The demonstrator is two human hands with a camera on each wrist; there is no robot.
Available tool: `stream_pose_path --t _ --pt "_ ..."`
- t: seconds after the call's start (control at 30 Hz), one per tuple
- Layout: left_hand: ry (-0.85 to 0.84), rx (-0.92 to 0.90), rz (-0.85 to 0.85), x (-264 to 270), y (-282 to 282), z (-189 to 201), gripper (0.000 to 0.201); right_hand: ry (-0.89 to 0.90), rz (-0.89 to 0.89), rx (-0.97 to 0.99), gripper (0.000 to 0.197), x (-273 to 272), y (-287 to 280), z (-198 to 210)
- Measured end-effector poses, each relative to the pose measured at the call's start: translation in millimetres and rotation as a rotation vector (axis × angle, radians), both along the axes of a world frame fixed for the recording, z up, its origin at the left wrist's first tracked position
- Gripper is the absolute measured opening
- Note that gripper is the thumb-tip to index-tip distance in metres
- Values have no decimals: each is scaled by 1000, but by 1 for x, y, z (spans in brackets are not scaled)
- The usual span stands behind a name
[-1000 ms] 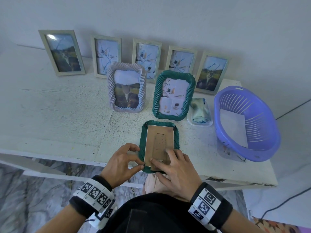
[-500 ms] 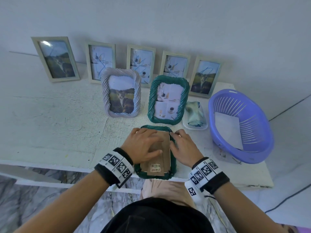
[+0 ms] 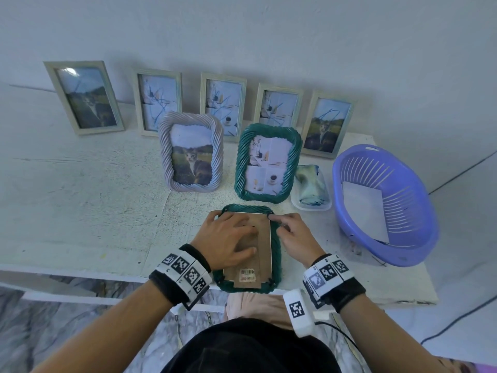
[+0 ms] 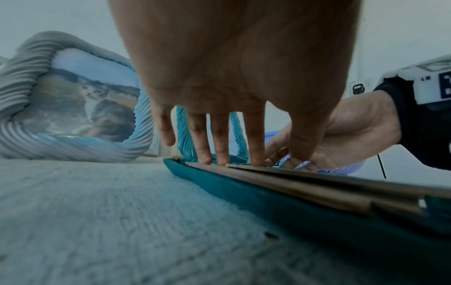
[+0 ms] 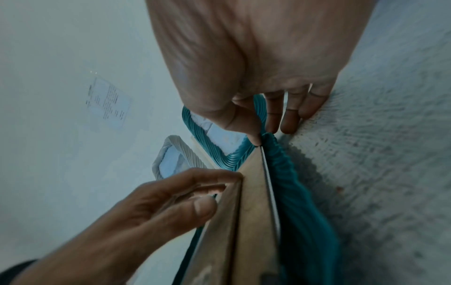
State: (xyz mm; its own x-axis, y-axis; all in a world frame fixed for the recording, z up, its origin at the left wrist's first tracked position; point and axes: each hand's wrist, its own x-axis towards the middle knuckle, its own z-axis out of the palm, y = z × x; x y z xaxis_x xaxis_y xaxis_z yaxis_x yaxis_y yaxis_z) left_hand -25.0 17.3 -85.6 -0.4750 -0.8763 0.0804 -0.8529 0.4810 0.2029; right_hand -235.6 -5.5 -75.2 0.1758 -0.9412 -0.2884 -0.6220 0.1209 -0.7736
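Note:
A green rope-rimmed photo frame (image 3: 277, 254) lies face down at the table's front edge. Its brown backing board (image 3: 263, 238) faces up, with a barcode sticker near me. My left hand (image 3: 228, 238) lies flat on the board, and in the left wrist view its straight fingers (image 4: 220, 146) press the board's far end. My right hand (image 3: 293, 238) is at the frame's far right corner. In the right wrist view its thumb and forefinger pinch the green rim (image 5: 300, 192) right at that corner, beside the board (image 5: 253, 202).
Just behind stand a second green frame (image 3: 240, 162) and a lilac frame (image 3: 164, 146) with a cat photo. Several pale frames (image 3: 83, 98) lean on the wall. A purple basket (image 3: 419, 200) holding a white sheet sits at right, beside a small clear tray (image 3: 310, 205).
Both hands moved from the frame's near end to its far end. The left now lies flat on the backing board; the right went to the far right corner.

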Motion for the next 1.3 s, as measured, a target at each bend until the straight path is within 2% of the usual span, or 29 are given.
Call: stream_pose_path --t 0.1,0.2,0.27,0.37,0.47,0.67,0.73,0.83,1.07,1.23,1.3 --pt "9 11 -2 0 0 0 48 80 51 -45 41 0 1 -2" --pt "37 97 -5 3 0 5 57 237 142 -142 45 0 7 -1" --pt "148 187 12 8 -2 6 61 368 210 -206 47 4 16 4" --pt "333 111 144 20 -2 2 54 522 278 -272 45 10 27 11" --pt "308 95 342 32 -1 -4 61 599 307 -267 52 12 30 11" --pt "347 291 354 33 0 -2 84 588 306 -267 55 14 30 11" --pt "473 350 409 36 -2 -3 81 571 304 -270 54 13 31 10" --pt "661 465 480 41 -5 -4 66 533 302 -259 53 13 31 9" --pt "669 444 471 40 -8 -9 41 508 290 -257 53 13 32 6" --pt "549 398 466 36 -4 -7 65 503 286 -259 53 14 33 6" --pt "540 389 461 36 -3 -4 66 513 285 -267 53 14 33 6"
